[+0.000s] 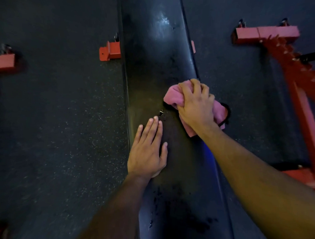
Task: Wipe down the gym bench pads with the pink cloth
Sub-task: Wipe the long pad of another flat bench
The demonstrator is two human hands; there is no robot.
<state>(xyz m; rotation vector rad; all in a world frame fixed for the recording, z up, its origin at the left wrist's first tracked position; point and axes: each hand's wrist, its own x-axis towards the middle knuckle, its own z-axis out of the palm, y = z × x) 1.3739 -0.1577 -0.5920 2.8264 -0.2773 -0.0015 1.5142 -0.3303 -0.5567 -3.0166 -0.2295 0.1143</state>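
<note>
A long black bench pad (156,53) runs from the bottom of the view up through its middle. My right hand (195,105) grips a bunched pink cloth (173,96) and holds it against the pad's right edge. My left hand (148,148) lies flat on the pad with straight fingers, just left of and below the cloth. A small tear (161,112) in the pad's cover shows between the two hands. The pad's lower part looks worn and flaked.
Dark speckled rubber floor (64,122) lies on both sides of the bench. Red frame feet stand at the left (111,50) and far left (1,62). A red rack base with a toothed upright (282,48) is at the right.
</note>
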